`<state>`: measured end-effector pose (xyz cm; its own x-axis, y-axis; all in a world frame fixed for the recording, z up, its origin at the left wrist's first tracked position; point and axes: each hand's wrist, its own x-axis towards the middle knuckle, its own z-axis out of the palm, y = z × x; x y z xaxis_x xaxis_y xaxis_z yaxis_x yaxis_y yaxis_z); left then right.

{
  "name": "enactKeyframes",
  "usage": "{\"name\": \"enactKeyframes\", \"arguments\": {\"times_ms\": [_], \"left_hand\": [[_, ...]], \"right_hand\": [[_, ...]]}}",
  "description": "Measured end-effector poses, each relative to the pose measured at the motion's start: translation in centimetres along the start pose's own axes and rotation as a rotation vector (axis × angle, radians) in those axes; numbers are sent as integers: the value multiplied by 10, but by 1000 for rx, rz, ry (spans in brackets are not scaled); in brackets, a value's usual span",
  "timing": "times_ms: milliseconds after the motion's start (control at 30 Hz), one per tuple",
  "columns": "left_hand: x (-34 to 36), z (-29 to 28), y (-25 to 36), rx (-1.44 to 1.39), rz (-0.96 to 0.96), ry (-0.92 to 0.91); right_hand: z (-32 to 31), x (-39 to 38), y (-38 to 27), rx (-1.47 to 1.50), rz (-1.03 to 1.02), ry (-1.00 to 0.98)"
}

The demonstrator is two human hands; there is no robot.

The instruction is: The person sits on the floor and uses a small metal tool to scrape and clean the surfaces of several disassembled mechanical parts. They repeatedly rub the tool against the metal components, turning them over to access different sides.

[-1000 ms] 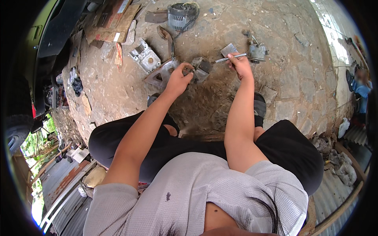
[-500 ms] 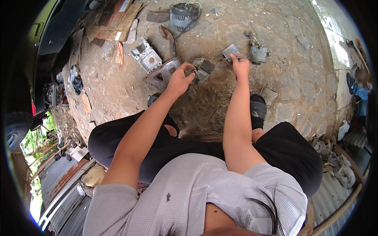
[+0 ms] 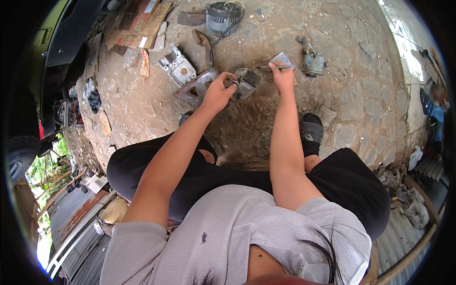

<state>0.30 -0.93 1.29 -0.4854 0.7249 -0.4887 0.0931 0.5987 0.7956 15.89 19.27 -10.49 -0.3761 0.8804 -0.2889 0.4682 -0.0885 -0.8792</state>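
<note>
My left hand (image 3: 220,93) is closed on a small dark metal part (image 3: 231,84), mostly hidden by the fingers. It touches or sits against a grey, boxy metal housing (image 3: 246,81) on the ground. My right hand (image 3: 283,80) pinches a thin, rod-like metal tool (image 3: 266,67), which points left toward that housing with a gap between them. Its exact kind is too small to tell. Just beyond the right fingers is a flat silvery plate (image 3: 285,60). A triangular metal bracket (image 3: 194,90) lies left of my left hand.
A cast metal cover (image 3: 179,68) lies farther left, near a rusty curved lever (image 3: 204,45). An alternator (image 3: 222,19) stands at the far side. Right of my right hand is a small cylindrical metal unit (image 3: 313,63). Cardboard (image 3: 142,28) lies far left; a vehicle tyre (image 3: 20,154) is beyond.
My right hand has moved a little left, bringing the tool's tip closer to the boxy housing. My left hand keeps almost the same place and grip.
</note>
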Motion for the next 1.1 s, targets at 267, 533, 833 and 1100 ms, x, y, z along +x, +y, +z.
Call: {"name": "enactKeyframes", "arguments": {"times_ms": [267, 533, 833, 1100], "left_hand": [[0, 0, -7, -4, 28, 14], [0, -1, -1, 22, 6, -7], [-1, -1, -1, 3, 20, 1], [0, -1, -1, 2, 6, -9]], "right_hand": [[-14, 7, 5, 397, 119, -243], [-13, 5, -5, 376, 108, -353], [-18, 6, -10, 315, 157, -303], [-21, 3, -14, 314, 98, -300]]}}
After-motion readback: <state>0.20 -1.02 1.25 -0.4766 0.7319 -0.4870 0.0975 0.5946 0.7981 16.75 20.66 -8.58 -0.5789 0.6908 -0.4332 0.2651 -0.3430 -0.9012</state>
